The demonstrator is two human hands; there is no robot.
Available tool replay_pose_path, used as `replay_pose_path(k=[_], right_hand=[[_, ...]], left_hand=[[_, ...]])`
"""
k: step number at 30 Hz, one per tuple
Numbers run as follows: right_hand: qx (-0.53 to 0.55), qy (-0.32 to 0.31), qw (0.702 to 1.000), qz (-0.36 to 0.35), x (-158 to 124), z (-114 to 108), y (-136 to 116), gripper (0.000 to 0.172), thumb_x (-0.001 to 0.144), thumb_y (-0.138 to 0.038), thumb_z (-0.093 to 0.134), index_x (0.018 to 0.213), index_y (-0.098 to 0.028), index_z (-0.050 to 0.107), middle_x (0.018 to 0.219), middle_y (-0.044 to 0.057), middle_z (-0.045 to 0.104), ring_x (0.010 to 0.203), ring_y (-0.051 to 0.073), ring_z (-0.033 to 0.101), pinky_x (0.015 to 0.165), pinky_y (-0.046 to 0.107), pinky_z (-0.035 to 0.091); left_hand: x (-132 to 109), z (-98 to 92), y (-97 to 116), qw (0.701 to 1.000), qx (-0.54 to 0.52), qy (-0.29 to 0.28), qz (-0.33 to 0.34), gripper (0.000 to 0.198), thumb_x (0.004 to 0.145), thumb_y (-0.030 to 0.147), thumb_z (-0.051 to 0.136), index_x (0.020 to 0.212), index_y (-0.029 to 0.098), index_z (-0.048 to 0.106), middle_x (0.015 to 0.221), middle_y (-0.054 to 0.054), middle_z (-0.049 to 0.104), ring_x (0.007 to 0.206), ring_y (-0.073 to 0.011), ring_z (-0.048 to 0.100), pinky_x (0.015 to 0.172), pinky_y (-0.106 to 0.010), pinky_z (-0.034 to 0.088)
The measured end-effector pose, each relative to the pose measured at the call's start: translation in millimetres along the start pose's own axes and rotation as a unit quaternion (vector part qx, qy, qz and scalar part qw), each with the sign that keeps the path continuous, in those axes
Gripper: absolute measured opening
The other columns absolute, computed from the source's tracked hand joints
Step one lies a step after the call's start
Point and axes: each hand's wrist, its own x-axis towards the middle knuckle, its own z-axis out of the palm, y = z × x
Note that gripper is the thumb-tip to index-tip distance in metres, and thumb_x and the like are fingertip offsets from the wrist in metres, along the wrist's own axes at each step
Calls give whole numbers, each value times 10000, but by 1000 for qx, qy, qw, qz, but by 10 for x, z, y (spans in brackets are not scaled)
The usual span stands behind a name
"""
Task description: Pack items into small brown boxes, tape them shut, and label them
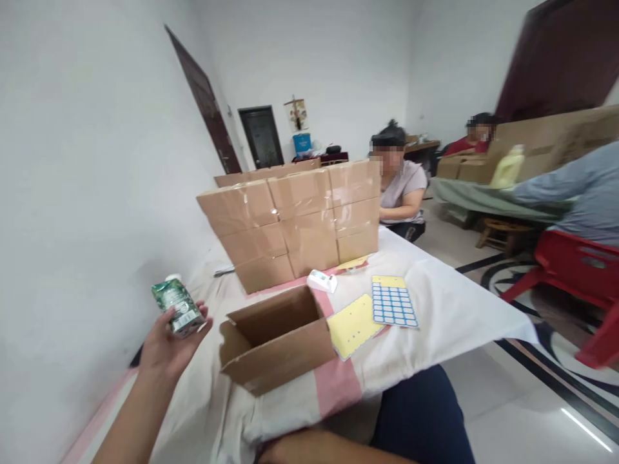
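Observation:
My left hand [169, 345] is raised at the left of the table, its fingers wrapped round the lower end of a small green-and-white drink carton [175, 299] with a white cap. To the right of that hand stands an open cardboard box [285, 361], its inside in shadow. At the bottom edge lies my right forearm [329, 448], blurred and low before the table; the fingers of the right hand do not show.
A wall of taped cardboard boxes [309, 222] stands behind the open box. Nearby lie a white device [322, 281], a yellow card [355, 327] and a blue-grid sheet [394, 303]. One person [403, 187] sits beyond the table; a red chair [575, 277] stands at right.

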Motion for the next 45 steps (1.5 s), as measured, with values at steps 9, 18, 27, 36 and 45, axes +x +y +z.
replay_pose_path(k=[9,18,27,36,45], right_hand=[[-64,-106,992,-33,104,789,492,331,877,-496,668,886,-175,745,799,31,754,655,195,676,481,263,346],[-146,416,885,-151,-439,-1049,-294,146,918,-179,583,1045,-157,651,892,99,710,871,241,600,794,410,475],[-242,463,845,-117,-475,-1864,463,290,901,-175,576,616,-211,535,552,15,485,704,204,452,665,344,396],[-160,341,922,-92,-582,-2114,263,433,914,-272,626,545,-213,409,511,-45,402,565,132,410,631,337,328],[-34,169,984,-48,-863,-2176,144,328,895,-245,722,593,-256,594,540,-6,543,601,176,522,524,359,377]], left_hand=[[-390,165,-44,982,67,-96,151,534,558,457,866,966,171,674,967,-74,715,753,-205,674,692,-385,617],[-442,240,36,797,488,-200,293,453,692,375,854,1066,206,662,918,-17,647,798,-170,593,653,-259,456],[-538,779,25,621,664,-396,128,368,788,424,749,1106,254,671,1032,0,722,893,-212,650,763,-308,483],[-602,641,4,614,713,-335,-47,384,839,574,670,1106,298,678,1057,5,729,931,-229,679,752,-283,496],[-319,1124,-536,319,869,-377,44,433,733,481,755,1063,204,714,988,-124,762,897,-342,720,719,-389,531]])
